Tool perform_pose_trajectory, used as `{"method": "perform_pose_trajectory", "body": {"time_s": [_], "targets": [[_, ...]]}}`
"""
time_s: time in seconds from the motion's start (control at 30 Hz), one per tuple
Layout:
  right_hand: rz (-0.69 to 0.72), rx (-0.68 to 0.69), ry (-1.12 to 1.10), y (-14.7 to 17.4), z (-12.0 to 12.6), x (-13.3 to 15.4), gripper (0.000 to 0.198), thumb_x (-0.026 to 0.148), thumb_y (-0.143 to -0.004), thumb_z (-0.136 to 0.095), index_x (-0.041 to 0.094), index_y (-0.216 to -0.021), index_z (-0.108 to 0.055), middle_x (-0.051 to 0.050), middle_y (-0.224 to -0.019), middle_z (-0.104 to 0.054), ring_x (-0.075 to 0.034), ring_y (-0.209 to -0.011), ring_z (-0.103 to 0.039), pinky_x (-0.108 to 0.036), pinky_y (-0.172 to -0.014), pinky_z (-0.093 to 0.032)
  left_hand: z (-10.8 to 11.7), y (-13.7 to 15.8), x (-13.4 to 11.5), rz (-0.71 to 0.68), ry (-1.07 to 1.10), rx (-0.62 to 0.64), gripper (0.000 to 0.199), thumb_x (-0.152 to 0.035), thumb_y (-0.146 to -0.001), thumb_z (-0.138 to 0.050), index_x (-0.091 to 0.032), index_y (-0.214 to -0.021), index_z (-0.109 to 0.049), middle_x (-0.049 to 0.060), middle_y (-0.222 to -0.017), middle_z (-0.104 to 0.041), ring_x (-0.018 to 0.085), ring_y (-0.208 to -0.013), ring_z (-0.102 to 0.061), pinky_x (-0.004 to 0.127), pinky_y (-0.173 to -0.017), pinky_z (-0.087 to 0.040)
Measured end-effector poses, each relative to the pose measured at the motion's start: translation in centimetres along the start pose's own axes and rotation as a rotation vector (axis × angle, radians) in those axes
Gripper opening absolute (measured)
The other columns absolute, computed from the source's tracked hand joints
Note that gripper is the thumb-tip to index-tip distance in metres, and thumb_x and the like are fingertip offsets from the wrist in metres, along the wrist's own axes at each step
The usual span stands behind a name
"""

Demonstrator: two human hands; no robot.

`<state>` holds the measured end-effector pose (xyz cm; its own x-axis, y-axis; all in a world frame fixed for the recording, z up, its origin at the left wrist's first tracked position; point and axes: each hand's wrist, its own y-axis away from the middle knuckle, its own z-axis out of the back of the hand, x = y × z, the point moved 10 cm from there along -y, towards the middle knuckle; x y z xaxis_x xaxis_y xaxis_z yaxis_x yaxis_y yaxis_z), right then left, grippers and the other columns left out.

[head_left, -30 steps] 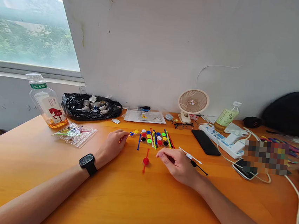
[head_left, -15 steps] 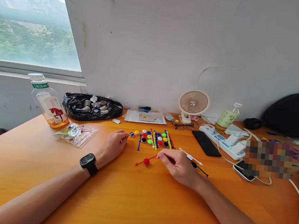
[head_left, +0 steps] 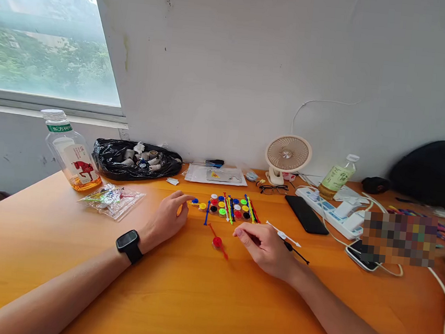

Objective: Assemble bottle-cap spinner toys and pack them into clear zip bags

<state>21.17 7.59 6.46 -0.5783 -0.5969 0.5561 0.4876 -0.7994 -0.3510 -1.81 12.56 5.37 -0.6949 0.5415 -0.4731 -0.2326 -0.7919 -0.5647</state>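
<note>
In the head view, a red plastic arrow mounted on a red round base (head_left: 217,242) is seen on the orange-brown wooden desk (head_left: 155,297), between the two bare hands and apart from both; the arrow is set aslant, one tip directed away from the wearer and one toward.

The left hand (head_left: 166,217), by whose wrist a black square-faced watch (head_left: 128,241) is worn, is rested on the desk; its index finger is stretched toward a blue round plastic disc (head_left: 195,201), the thumb is held apart from it, and nothing is seen grasped; whether the disc is touched cannot be told.

The right hand (head_left: 264,244) is placed right of the red arrow; its fingers are loosely curled, thumb close to index finger, and whether anything is held within cannot be told; behind it, a white plastic arrow (head_left: 282,236) and a partly covered black plastic arrow (head_left: 289,245) are laid; beyond both hands, small multicoloured round discs (head_left: 237,207) are arranged in rows.
</note>
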Motion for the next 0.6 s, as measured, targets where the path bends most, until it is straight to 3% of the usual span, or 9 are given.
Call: {"method": "perform_pose_trajectory", "body": {"time_s": [0.13, 0.33, 0.6], "targets": [[0.008, 0.016, 0.009, -0.02, -0.12, 0.17, 0.046, 0.051, -0.108, -0.044, 0.020, -0.086, -0.070, -0.001, -0.067, -0.062, -0.015, -0.059, -0.050, -0.028, -0.060, -0.035, 0.15, 0.11, 0.02, 0.013, -0.024, 0.023, 0.033, -0.014, -0.097, -0.043, -0.018, -0.100, -0.076, 0.007, -0.095, -0.067, 0.019, -0.082, -0.066, 0.031, -0.078, -0.050], [0.001, 0.050, 0.023, -0.06, -0.40, 0.11, 0.045, 0.047, -0.109, -0.043, 0.020, -0.078, -0.063, 0.002, -0.064, -0.053, -0.014, -0.060, -0.045, -0.028, -0.061, -0.033, 0.14, 0.21, -0.24, 0.048, -0.130, 0.114, 0.033, -0.015, -0.094, -0.041, -0.020, -0.080, -0.071, 0.005, -0.087, -0.069, 0.019, -0.075, -0.064, 0.030, -0.068, -0.041], [-0.016, 0.059, 0.010, 0.03, -0.65, 0.17, 0.035, 0.045, -0.107, -0.048, 0.021, -0.095, -0.070, 0.000, -0.074, -0.065, -0.014, -0.064, -0.052, -0.027, -0.063, -0.038, -0.45, 0.58, -0.76, 0.038, -0.166, 0.185, 0.028, -0.015, -0.089, -0.043, -0.022, -0.068, -0.061, 0.005, -0.073, -0.070, 0.020, -0.065, -0.060, 0.030, -0.062, -0.033]]}}
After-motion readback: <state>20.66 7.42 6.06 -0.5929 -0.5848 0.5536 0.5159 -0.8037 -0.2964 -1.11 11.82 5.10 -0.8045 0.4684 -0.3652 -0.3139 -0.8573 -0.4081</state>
